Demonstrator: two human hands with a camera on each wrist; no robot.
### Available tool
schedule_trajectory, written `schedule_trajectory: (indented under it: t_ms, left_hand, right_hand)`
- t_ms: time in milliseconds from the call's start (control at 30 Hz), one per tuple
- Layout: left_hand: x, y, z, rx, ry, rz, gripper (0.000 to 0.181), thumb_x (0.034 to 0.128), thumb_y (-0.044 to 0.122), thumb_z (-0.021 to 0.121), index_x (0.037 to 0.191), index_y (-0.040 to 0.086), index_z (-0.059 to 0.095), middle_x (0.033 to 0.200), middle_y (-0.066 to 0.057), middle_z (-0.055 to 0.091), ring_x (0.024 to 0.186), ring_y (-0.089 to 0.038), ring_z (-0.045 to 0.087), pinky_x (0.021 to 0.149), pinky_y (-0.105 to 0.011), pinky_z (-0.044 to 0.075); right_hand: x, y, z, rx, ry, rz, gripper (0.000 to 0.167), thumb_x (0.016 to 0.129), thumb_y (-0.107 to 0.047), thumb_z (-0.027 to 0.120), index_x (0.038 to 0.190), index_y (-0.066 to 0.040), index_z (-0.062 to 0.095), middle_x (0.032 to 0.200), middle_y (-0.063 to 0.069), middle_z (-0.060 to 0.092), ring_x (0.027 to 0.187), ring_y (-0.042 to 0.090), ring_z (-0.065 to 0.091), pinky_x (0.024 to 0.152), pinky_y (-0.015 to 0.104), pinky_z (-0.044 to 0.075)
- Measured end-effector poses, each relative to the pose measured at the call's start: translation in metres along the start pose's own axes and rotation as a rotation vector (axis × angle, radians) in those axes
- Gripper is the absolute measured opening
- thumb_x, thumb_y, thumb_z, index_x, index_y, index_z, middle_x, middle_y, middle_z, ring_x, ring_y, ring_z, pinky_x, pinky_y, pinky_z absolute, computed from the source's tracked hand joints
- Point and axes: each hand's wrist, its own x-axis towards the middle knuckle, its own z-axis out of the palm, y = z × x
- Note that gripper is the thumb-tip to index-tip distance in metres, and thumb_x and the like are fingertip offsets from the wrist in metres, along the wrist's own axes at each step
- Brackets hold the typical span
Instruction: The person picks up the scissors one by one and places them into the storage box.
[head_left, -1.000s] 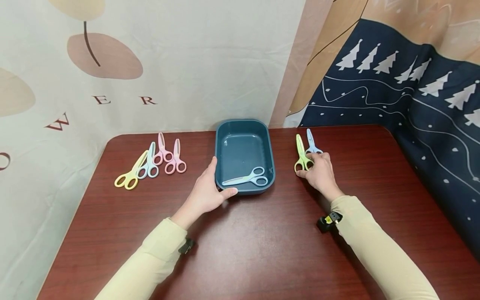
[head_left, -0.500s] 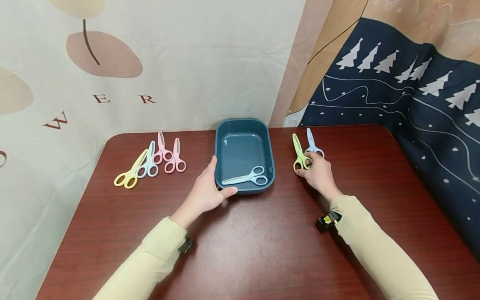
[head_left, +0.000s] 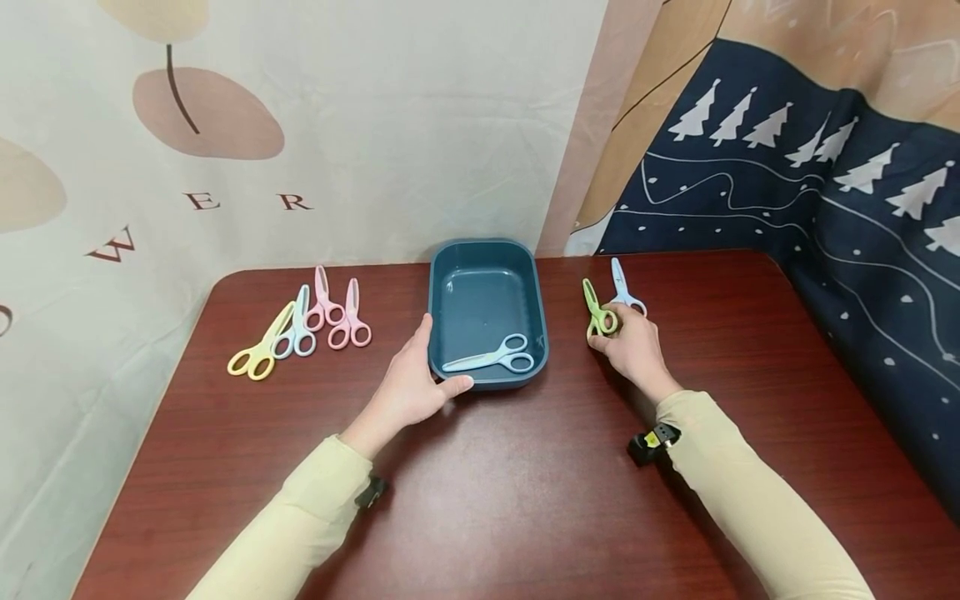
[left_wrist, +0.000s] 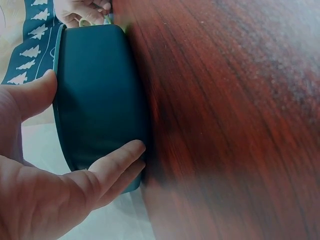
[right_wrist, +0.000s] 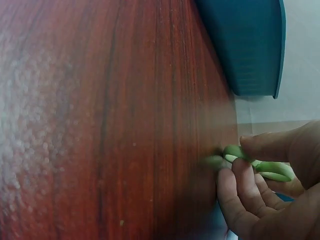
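Observation:
With its thumb over the near rim and its fingers straight along the left side, my left hand (head_left: 405, 385) touches a dark teal plastic bin (head_left: 486, 300). Inside, near the front wall, lies a pair of light blue scissors (head_left: 487, 359). To the right of the bin, my right hand (head_left: 636, 348) pinches green scissors (head_left: 592, 298) by the handle loops; the blades point toward the back and tilt up. The right wrist view shows thumb and fingers at the green scissors' loops (right_wrist: 272, 171). Just behind that hand lie blue scissors (head_left: 620, 279), their handles partly covered.
On the left of the brown table (head_left: 525, 500) lie yellow scissors (head_left: 262, 348), light blue scissors (head_left: 299, 323) and two pink pairs, one of them the nearer pink scissors (head_left: 351, 321). A pale printed cloth (head_left: 420, 133) hangs behind, with a navy tree-patterned cloth (head_left: 720, 183) at right.
The green scissors have shifted slightly left, away from the blue pair, and their blades have tilted up in the right hand. My left hand has stayed at the bin.

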Motion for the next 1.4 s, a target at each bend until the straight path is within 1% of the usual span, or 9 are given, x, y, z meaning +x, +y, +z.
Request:
schedule_trajectory:
  t_ms: [133,300,433,600,733,933,1067,1200,1400]
  left_hand:
    - [0.000,-0.001,0.000,-0.002,0.002,0.005,0.113,0.0876,0.032,0.083,0.164,-0.001,0.007,0.169,-0.024,0.020,0.154,-0.040,0.027,0.124,-0.052,0.026]
    - [0.000,-0.001,0.000,-0.004,0.004,0.010,0.113,0.0877,0.032,0.083,0.164,-0.001,0.007,0.169,-0.024,0.020,0.154,-0.039,0.028,0.124,-0.052,0.027]
    - [0.000,-0.001,0.000,-0.002,0.006,0.013,0.113,0.0877,0.031,0.083,0.164,-0.002,0.007,0.169,-0.024,0.021,0.153,-0.040,0.028,0.123,-0.052,0.027]
    - [0.000,-0.002,0.000,0.001,0.003,0.012,0.113,0.0879,0.032,0.083,0.164,-0.002,0.007,0.168,-0.024,0.021,0.153,-0.040,0.029,0.123,-0.053,0.027]
    - [0.000,-0.002,0.000,0.002,0.003,0.012,0.113,0.0879,0.032,0.083,0.164,-0.002,0.007,0.168,-0.024,0.021,0.153,-0.040,0.028,0.123,-0.053,0.027]
    - [0.000,-0.002,0.000,0.000,0.000,0.011,0.113,0.0878,0.033,0.083,0.164,-0.001,0.007,0.169,-0.024,0.020,0.154,-0.040,0.027,0.123,-0.052,0.027]
    - [0.001,-0.001,0.000,0.001,0.001,0.013,0.113,0.0880,0.032,0.083,0.164,-0.001,0.006,0.168,-0.024,0.021,0.153,-0.040,0.028,0.123,-0.052,0.027]
    - [0.001,-0.002,0.000,0.003,0.004,0.021,0.113,0.0880,0.032,0.082,0.164,-0.002,0.006,0.168,-0.025,0.021,0.153,-0.040,0.028,0.123,-0.052,0.027]
    - [0.000,-0.002,0.000,0.002,0.007,0.025,0.112,0.0877,0.031,0.083,0.164,-0.004,0.008,0.168,-0.026,0.021,0.153,-0.041,0.028,0.123,-0.053,0.027]
  right_hand:
    - [-0.001,0.000,0.001,0.011,0.035,0.000,0.049,0.083,-0.008,0.080,0.129,0.002,0.066,0.097,0.020,0.071,0.087,0.035,0.064,0.083,0.049,0.049]
    - [-0.001,0.000,-0.001,0.050,0.049,0.021,0.046,0.085,-0.002,0.075,0.129,0.002,0.065,0.089,0.019,0.072,0.078,0.030,0.070,0.072,0.036,0.053]
    - [0.000,0.001,-0.003,0.101,0.051,0.047,0.043,0.087,0.003,0.069,0.130,0.003,0.064,0.095,0.021,0.069,0.073,0.025,0.072,0.064,0.025,0.058]
    - [0.001,0.002,-0.004,0.156,0.059,0.053,0.041,0.087,0.007,0.065,0.128,0.005,0.064,0.095,0.023,0.068,0.066,0.016,0.070,0.056,0.017,0.056]
    - [0.001,0.002,-0.005,0.159,0.070,0.036,0.040,0.086,0.008,0.064,0.126,0.005,0.064,0.095,0.023,0.069,0.068,0.019,0.071,0.056,0.016,0.055]
    - [0.002,0.002,-0.009,0.116,0.100,0.025,0.041,0.084,0.005,0.066,0.126,0.004,0.065,0.100,0.024,0.073,0.082,0.030,0.072,0.064,0.012,0.051]
    - [0.003,0.002,-0.011,0.101,0.102,0.029,0.043,0.084,0.004,0.068,0.127,0.003,0.065,0.104,0.024,0.074,0.088,0.033,0.072,0.070,0.022,0.053]
    - [0.002,0.001,-0.013,0.074,0.094,0.010,0.042,0.083,0.002,0.067,0.125,0.002,0.067,0.103,0.023,0.074,0.088,0.032,0.070,0.075,0.029,0.049]
    - [0.001,-0.001,-0.015,0.115,0.049,-0.003,0.043,0.085,0.005,0.069,0.128,0.001,0.066,0.100,0.021,0.072,0.080,0.025,0.068,0.062,0.015,0.049]
